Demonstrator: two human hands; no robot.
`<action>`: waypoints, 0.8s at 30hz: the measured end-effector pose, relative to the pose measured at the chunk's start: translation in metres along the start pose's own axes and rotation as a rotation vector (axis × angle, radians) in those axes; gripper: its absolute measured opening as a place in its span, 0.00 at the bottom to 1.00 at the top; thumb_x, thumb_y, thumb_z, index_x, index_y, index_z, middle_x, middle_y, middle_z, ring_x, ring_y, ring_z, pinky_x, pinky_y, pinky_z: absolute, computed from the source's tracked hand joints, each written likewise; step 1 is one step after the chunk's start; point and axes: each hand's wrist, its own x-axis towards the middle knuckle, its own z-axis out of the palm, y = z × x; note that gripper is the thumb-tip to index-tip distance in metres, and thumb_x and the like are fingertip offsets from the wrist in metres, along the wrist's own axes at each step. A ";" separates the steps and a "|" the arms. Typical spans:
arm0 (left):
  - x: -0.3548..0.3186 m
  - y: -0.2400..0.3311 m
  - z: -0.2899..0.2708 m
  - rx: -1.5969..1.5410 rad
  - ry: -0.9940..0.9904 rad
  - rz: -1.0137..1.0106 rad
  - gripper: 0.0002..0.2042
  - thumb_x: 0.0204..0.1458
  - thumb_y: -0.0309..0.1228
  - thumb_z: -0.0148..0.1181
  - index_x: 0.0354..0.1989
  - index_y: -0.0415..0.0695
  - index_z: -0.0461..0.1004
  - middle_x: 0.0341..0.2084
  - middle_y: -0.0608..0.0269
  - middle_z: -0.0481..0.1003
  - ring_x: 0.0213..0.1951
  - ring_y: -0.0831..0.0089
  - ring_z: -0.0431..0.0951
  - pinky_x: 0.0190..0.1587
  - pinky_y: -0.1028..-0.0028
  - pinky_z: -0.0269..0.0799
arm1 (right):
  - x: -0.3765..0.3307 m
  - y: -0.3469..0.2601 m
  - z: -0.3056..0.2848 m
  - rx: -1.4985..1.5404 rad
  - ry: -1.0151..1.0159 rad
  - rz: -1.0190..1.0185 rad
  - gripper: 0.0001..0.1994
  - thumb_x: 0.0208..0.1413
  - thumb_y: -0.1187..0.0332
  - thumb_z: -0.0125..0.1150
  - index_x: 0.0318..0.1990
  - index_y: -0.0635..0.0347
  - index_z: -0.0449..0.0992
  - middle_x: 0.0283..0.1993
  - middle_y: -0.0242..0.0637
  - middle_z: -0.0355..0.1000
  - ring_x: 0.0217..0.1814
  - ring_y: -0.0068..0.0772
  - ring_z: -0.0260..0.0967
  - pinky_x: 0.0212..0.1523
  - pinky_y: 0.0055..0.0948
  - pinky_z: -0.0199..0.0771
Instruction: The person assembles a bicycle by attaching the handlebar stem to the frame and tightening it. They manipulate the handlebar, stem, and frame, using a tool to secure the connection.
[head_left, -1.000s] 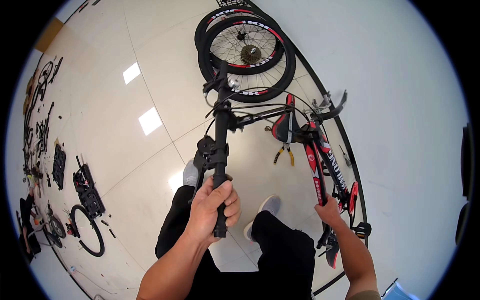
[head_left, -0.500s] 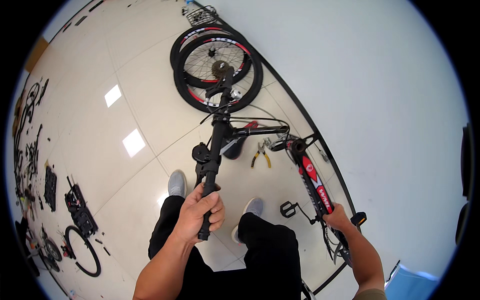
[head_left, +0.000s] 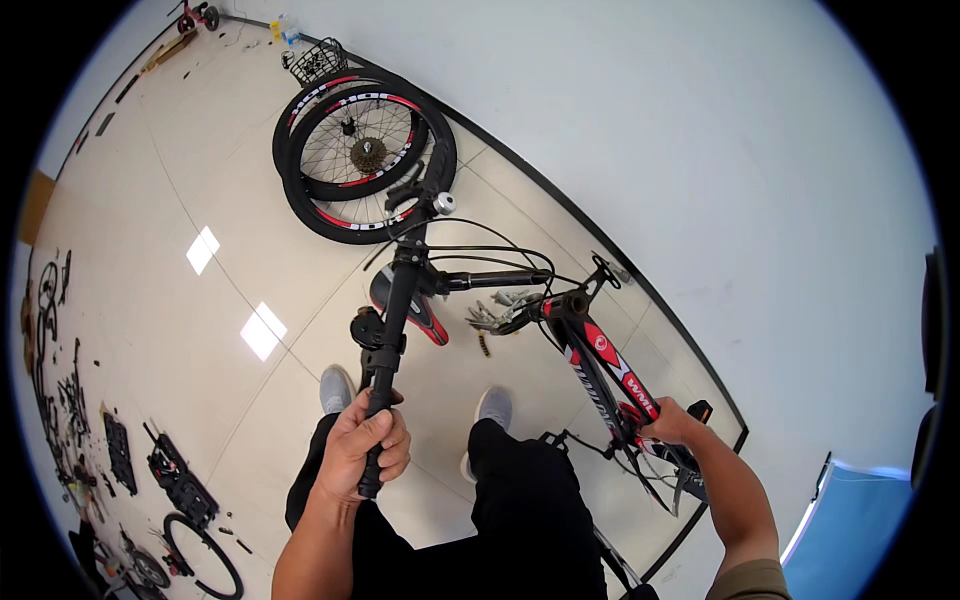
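Note:
My left hand (head_left: 365,445) is closed round the near grip of a black bicycle handlebar (head_left: 398,310), which carries a silver bell (head_left: 445,203) and cables. A black stem (head_left: 490,279) reaches right from the bar, its end close to the head of a black, red and white bicycle frame (head_left: 600,350). Cables run between bar and frame. My right hand (head_left: 672,422) grips the frame tube lower down, near the cranks and a pedal (head_left: 556,440). Under the handlebar lies a black and red saddle (head_left: 435,325). Whether the stem sits in the frame cannot be made out.
Two overlapping wheels (head_left: 365,155) lie by the wall, with a wire basket (head_left: 318,62) beyond. Silver metal parts (head_left: 500,310) rest on the floor under the frame. Bicycle parts (head_left: 180,480) and a loose tyre (head_left: 205,560) are scattered at left. The white wall (head_left: 740,220) rises close at right.
The view has turned, so wheels and handlebar sit farther left. The frame is tilted differently and its head has shifted left. The yellow-handled pliers are now mostly hidden. Both hands keep their holds.

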 end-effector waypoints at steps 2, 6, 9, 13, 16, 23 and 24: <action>0.005 0.001 0.006 -0.001 0.014 -0.032 0.14 0.65 0.32 0.58 0.54 0.42 0.66 0.24 0.65 0.63 0.19 0.78 0.62 0.17 0.77 0.59 | 0.006 0.017 0.012 -0.024 0.009 -0.056 0.15 0.42 0.70 0.65 0.38 0.70 0.80 0.26 0.42 0.78 0.28 0.30 0.74 0.37 0.33 0.76; 0.006 -0.005 0.008 -0.006 0.042 -0.046 0.14 0.65 0.31 0.57 0.55 0.40 0.66 0.23 0.65 0.62 0.19 0.79 0.62 0.16 0.79 0.58 | 0.008 0.010 0.024 -0.051 -0.006 -0.058 0.20 0.43 0.67 0.65 0.46 0.65 0.80 0.30 0.46 0.79 0.33 0.36 0.76 0.43 0.34 0.76; 0.010 -0.008 0.008 -0.010 0.052 -0.014 0.15 0.65 0.32 0.58 0.55 0.39 0.66 0.22 0.66 0.61 0.18 0.80 0.60 0.14 0.81 0.55 | 0.007 0.016 0.035 -0.031 0.063 -0.136 0.18 0.45 0.67 0.66 0.45 0.65 0.80 0.31 0.46 0.78 0.32 0.36 0.73 0.43 0.35 0.75; 0.012 -0.014 0.003 -0.008 0.051 -0.009 0.15 0.65 0.33 0.58 0.55 0.40 0.67 0.22 0.67 0.61 0.17 0.81 0.60 0.13 0.80 0.55 | 0.013 0.043 0.054 -0.006 0.274 -0.155 0.18 0.46 0.67 0.67 0.44 0.68 0.77 0.31 0.47 0.77 0.32 0.38 0.75 0.42 0.36 0.76; 0.008 -0.013 -0.009 -0.025 -0.005 -0.037 0.14 0.66 0.32 0.56 0.55 0.41 0.66 0.24 0.66 0.61 0.19 0.80 0.60 0.16 0.79 0.57 | 0.003 0.018 0.050 0.015 0.284 -0.029 0.26 0.46 0.60 0.69 0.51 0.66 0.75 0.44 0.57 0.78 0.51 0.56 0.77 0.53 0.42 0.75; 0.013 -0.011 -0.009 -0.052 0.006 -0.055 0.14 0.66 0.33 0.56 0.54 0.39 0.66 0.23 0.65 0.62 0.19 0.78 0.61 0.16 0.78 0.58 | -0.005 0.031 0.054 0.008 0.366 -0.154 0.36 0.43 0.60 0.72 0.62 0.64 0.68 0.53 0.54 0.76 0.55 0.51 0.76 0.58 0.41 0.74; 0.013 -0.010 -0.009 -0.052 0.007 -0.059 0.14 0.66 0.33 0.56 0.54 0.40 0.66 0.23 0.65 0.62 0.19 0.78 0.61 0.16 0.78 0.58 | -0.005 0.030 0.055 0.002 0.379 -0.168 0.36 0.43 0.60 0.73 0.62 0.64 0.68 0.53 0.54 0.76 0.55 0.51 0.76 0.58 0.41 0.74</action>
